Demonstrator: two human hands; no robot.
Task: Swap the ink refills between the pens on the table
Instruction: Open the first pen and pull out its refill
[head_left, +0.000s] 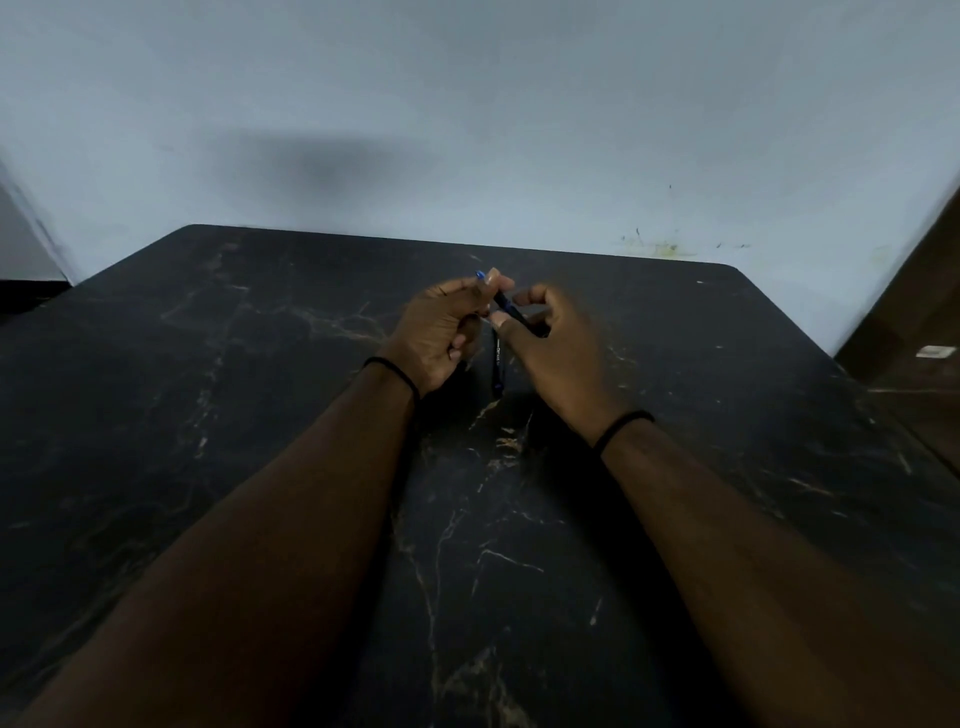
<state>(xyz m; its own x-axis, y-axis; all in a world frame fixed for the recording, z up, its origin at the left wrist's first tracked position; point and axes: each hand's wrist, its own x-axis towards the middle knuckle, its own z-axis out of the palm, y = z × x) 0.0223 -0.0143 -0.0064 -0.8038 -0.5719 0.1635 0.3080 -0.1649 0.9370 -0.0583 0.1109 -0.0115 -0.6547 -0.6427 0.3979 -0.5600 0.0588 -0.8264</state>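
Note:
Both my hands meet above the middle of the black marble table (260, 415), and together they hold a dark pen (506, 306) with a blue end sticking out at the upper left. My left hand (441, 332) pinches the pen near that blue end. My right hand (556, 348) grips its lower right part. A second dark pen (497, 369) with small white print lies on the table just below and between my hands, pointing toward me. My fingers hide much of the held pen.
A pale blue wall stands right behind the table's far edge. A brown wooden surface (914, 332) stands to the right of the table with a small white object (935, 352) on it. Each wrist wears a black band.

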